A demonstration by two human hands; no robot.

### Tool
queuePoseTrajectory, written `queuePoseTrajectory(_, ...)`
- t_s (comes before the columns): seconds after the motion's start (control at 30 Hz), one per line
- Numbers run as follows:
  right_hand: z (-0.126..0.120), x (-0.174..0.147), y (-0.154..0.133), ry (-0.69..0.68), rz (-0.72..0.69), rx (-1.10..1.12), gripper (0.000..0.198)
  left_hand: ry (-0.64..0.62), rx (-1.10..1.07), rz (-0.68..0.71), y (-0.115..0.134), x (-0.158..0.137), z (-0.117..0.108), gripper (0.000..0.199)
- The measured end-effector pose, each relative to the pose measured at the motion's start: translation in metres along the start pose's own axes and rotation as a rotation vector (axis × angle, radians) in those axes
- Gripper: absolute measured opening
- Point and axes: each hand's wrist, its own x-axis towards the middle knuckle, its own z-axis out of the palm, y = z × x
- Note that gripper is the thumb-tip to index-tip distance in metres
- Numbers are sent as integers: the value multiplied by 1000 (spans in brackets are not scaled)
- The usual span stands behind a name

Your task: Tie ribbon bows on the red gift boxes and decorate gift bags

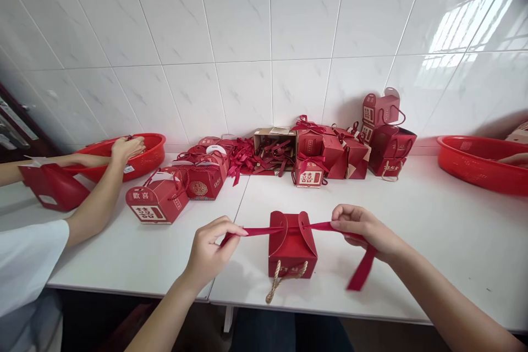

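A small red gift box (292, 250) stands on the white table before me, its curved top flaps folded together. A red ribbon (264, 231) runs through the holes in the flaps and stretches out to both sides. My left hand (214, 247) pinches one end of it, left of the box. On the right, my right hand (365, 228) is closed on the other side of the ribbon, whose loose tail hangs below the fingers. A beige rope handle (277, 280) droops from the box's front.
Finished-looking red boxes (157, 201) stand at left. Behind are a heap of ribbons (243, 155), an open carton (274, 135) and stacked boxes (391, 148). Red baskets (154, 157) flank both sides. A co-worker's hand (126, 151) reaches into the left one.
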Motion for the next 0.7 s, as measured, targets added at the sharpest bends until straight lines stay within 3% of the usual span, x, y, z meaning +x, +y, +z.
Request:
queuePoseTrajectory(0.1, -8, 8, -2, -88, 134, 164, 33, -10, -108, -146, 3, 9, 2, 16)
queuePoseTrajectory(0.2, -15, 17, 6, -172, 190, 142, 36, -27, -110, -205, -5, 13, 5, 15)
queuePoseTrajectory(0.33, -16, 24, 25, -219, 185, 48, 38, -121, -80, -268, -21, 10, 13, 17)
queuePoseTrajectory(0.43, -15, 23, 35, -240, 106, -120, 35, -220, -61, -295, -28, 3, 17, 21)
queuePoseTrajectory(0.5, -16, 20, 38, -171, 40, -274, 36, -250, -48, -274, -28, -2, 14, 19)
queuePoseTrajectory(0.63, -11, 0, 34, 279, -139, -588, 35, -68, 76, -202, -19, -16, 2, 28)
queuePoseTrajectory(0.7, -1, -13, 29, 277, -138, -651, 38, -45, 122, -277, -9, -23, 0, 23)
